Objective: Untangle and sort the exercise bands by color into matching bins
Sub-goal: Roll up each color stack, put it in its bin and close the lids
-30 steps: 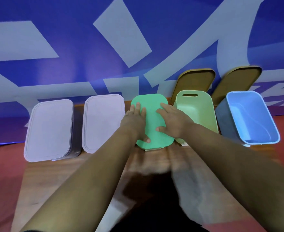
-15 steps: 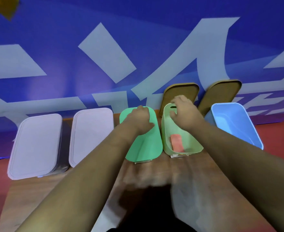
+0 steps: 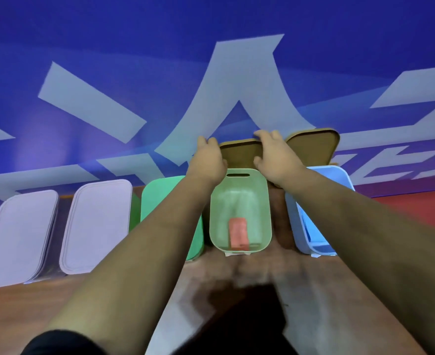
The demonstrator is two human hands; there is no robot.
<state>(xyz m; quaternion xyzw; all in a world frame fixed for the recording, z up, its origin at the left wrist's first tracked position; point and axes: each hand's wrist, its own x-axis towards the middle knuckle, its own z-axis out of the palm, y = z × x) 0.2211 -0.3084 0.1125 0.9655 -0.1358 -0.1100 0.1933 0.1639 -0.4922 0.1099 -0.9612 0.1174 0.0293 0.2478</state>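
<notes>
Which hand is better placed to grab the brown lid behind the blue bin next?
Right, probably. The right hand sits next to that lid, leaning behind the blue bin; the left hand is at the far edge of the other lid.

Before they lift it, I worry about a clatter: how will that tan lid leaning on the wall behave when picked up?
Probably stiff: the tan lid stands on edge against the wall without sagging. Likely light, being thin and flat. It may slide or tip if nudged, since it only leans; the left hand and right hand at its sides should steady it.
</notes>
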